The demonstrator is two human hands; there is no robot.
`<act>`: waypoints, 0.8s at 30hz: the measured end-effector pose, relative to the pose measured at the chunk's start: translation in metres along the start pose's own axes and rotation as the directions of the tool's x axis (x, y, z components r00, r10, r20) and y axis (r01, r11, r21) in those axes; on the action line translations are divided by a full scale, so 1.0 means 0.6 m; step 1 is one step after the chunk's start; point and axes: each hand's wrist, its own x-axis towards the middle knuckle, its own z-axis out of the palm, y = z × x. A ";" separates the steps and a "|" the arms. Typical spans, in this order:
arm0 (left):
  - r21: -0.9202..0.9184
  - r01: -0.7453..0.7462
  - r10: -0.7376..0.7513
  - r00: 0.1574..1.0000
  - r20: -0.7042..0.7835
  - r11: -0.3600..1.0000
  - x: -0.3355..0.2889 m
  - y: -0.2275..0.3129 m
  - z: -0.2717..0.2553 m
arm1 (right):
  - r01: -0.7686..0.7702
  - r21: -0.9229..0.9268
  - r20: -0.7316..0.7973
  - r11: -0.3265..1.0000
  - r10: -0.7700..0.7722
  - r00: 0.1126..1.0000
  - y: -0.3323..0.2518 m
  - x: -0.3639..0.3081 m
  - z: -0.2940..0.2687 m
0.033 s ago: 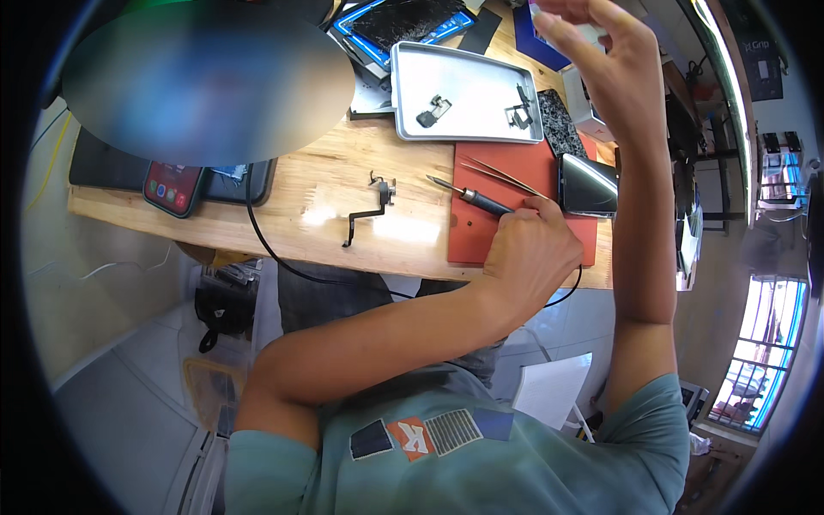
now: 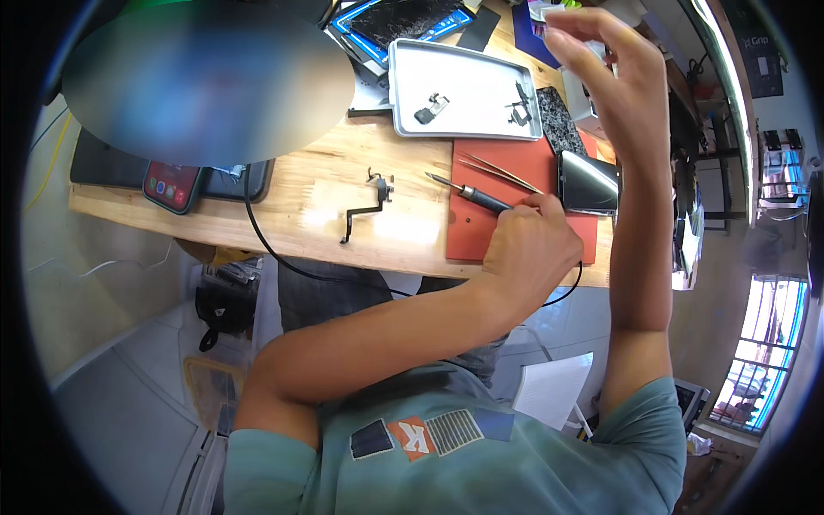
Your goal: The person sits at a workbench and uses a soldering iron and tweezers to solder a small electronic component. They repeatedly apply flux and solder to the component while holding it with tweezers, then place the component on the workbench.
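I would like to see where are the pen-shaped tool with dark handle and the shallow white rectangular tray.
Pen-shaped tool (image 2: 487, 202): head view, on its dark handle.
White rectangular tray (image 2: 476, 93): head view, bare floor.

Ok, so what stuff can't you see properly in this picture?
All in the head view:
What lies at upper left: a blurred oval covers it.
The back of the pen-shaped tool: hidden by the left hand.
Whether the right hand holds anything: its own fingers get in the way.
The dark speck on the red mat: too small to name.
The cracked screen: cut off by the top edge.
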 end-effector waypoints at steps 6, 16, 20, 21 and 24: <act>0.060 0.099 -0.096 0.994 -0.049 0.993 -0.001 0.008 0.007 | -0.335 0.216 -0.009 0.917 0.345 0.938 0.010 -0.152 -0.015; 0.030 0.092 -0.092 0.996 -0.015 0.995 -0.012 -0.001 0.006 | -0.418 0.204 0.005 0.885 0.426 0.905 0.010 -0.249 -0.002; 0.072 0.091 -0.089 0.995 -0.037 0.993 -0.015 -0.004 -0.001 | -0.251 0.101 0.150 0.963 0.235 0.960 0.019 -0.212 0.002; 0.080 0.090 -0.087 0.996 -0.037 0.993 -0.016 -0.003 -0.001 | -0.235 0.073 0.203 0.969 0.217 0.955 0.022 -0.199 0.005; 0.071 0.087 -0.085 0.996 -0.032 0.994 -0.023 -0.005 -0.003 | -0.230 0.049 0.343 0.972 0.200 0.918 0.021 -0.172 0.023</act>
